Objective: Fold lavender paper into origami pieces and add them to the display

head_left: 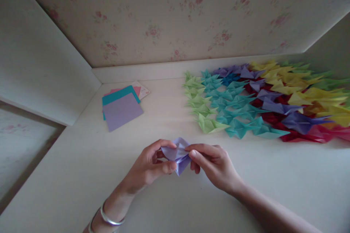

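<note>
Fingers [203, 148] of left hand [149, 164] and right hand [220, 167] pinch a folded lilac paper [179, 149] between them, over the worktop [175, 204]. Beyond that paper, to its left, overlapping flat sheets [123, 111] lie; to its right, rows of colourful folded shapes [238, 125].

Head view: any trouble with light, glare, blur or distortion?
Head view, overall: dim, soft light, darker towards the corners, no strong glare; head view, centre: the lilac paper in the left hand and right hand reads clearly, if slightly soft; head view, far right: green paper figures look blurred and stretched, as with a wide lens.
</note>
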Tool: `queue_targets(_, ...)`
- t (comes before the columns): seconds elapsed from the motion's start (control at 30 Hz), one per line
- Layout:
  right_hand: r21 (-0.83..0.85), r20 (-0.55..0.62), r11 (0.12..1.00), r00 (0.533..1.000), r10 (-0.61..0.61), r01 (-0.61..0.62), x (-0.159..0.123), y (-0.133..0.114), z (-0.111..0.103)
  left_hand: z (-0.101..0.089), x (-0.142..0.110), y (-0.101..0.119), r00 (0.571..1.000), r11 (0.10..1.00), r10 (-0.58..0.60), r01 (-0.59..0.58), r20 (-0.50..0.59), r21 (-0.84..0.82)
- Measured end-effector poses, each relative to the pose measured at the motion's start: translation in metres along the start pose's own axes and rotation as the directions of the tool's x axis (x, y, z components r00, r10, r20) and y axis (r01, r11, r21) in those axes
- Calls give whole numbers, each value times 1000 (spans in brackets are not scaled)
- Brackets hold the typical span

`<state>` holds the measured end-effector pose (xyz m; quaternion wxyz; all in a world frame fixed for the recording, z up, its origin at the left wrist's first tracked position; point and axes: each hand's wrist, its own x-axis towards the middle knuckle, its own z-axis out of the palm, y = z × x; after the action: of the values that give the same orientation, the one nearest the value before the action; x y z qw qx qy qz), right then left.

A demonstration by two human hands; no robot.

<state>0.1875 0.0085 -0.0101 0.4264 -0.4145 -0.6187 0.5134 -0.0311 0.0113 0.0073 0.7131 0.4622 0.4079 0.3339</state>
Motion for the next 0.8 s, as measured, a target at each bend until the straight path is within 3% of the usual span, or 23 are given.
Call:
queue_targets(0.13, -94, -22, 988, 992, -123, 121, -2, 2, 1, -3, -1, -5, 1000, 1000, -3, 3, 29, -12)
queue_targets(0.3, -120, 39, 961, 968, -247, 250, -3, 2, 1, -2, 1, -8, 991, 986, 134, -132, -14, 97)
queue_targets(0.43, -104, 63, 968, 973, -223, 228, -2, 1, 0, 1, 5, -5, 972, 952, 227, -211, -53, 223)
queue_targets(0.57, -70, 76, 990, 991, -114, 120, -1, -1, -3, 3, 5, -2, 954, 932, 277, -237, -118, 273)
queue_targets(0.7, -98, 56, 989, 993, -106, 111, 0, -3, -5, 2, 4, -3, 958, 963, 232, -201, -170, 180)
queue_targets(0.8, -96, 70, 987, 990, -121, 128, 1, -5, -4, 3, 4, -5, 966, 966, 232, -216, -114, 141)
